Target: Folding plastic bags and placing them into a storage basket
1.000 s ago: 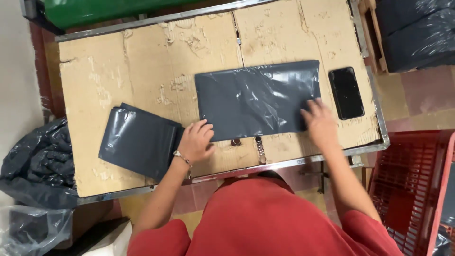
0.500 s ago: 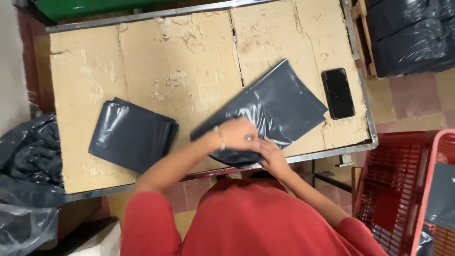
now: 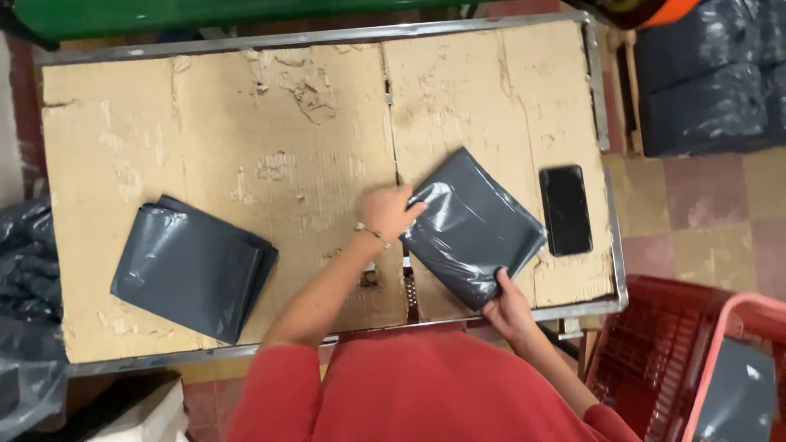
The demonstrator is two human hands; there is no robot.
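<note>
A folded grey plastic mailer bag [image 3: 475, 225] lies tilted on the cardboard-covered table [image 3: 270, 139], right of centre. My left hand [image 3: 389, 211], with a bracelet at the wrist, presses on the bag's upper left corner. My right hand [image 3: 508, 304] grips the bag's lower corner near the table's front edge. A stack of folded grey bags [image 3: 192, 266] rests at the table's left. A black phone [image 3: 566, 209] lies flat just right of the held bag.
A red plastic basket [image 3: 655, 360] holding a grey bag stands at the lower right. Dark packed bags [image 3: 704, 78] pile up at the upper right. Black plastic sacks [image 3: 24, 270] sit left of the table. A green crate edge [image 3: 205, 12] runs along the top.
The wide flat bag has been folded in half and turned diagonal. My left hand moved from the left side onto its corner; my right hand now grips its lower edge.
</note>
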